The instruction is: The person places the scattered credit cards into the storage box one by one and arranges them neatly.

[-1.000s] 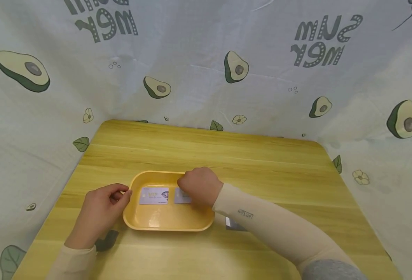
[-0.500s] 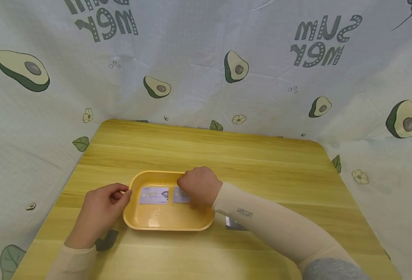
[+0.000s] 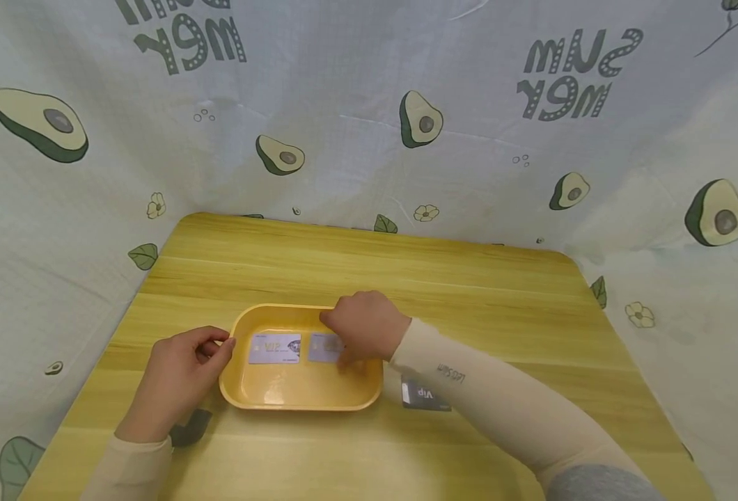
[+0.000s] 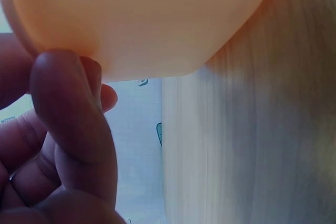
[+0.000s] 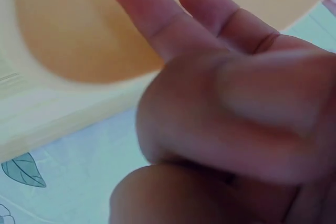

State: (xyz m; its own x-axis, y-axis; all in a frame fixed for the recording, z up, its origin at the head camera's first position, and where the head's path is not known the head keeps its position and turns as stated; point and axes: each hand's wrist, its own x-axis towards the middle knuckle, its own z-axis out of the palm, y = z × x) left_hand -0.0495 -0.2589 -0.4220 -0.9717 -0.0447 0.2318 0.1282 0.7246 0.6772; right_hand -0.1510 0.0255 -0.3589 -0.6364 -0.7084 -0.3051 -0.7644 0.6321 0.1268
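Observation:
A yellow plastic tray point(image 3: 300, 405) lies on the wooden table. Inside it are two pale lilac cards side by side: the left card point(image 3: 275, 348) shows whole, and the right card point(image 3: 324, 348) is partly covered by my right hand. At the tray's left end my left hand point(image 3: 184, 376) pinches the rim between thumb and finger; the left wrist view shows this grip on the tray wall point(image 4: 157, 30). My right hand point(image 3: 369, 325) reaches over the tray's right end, thumb and fingers apart. No card shows among the fingers point(image 5: 142, 3) in the right wrist view.
A dark card marked "Vip" point(image 3: 424, 395) lies on the table point(image 3: 469, 292) right of the tray, partly under the right forearm. A dark shape point(image 3: 191, 428) shows beside the left wrist. A white curtain point(image 3: 344, 83) printed with avocados surrounds the table.
My right hand lifts slightly and shifts right, its thumb now standing apart from the fingers. More of the dark card shows. The right card has slid slightly left. The left hand stays put.

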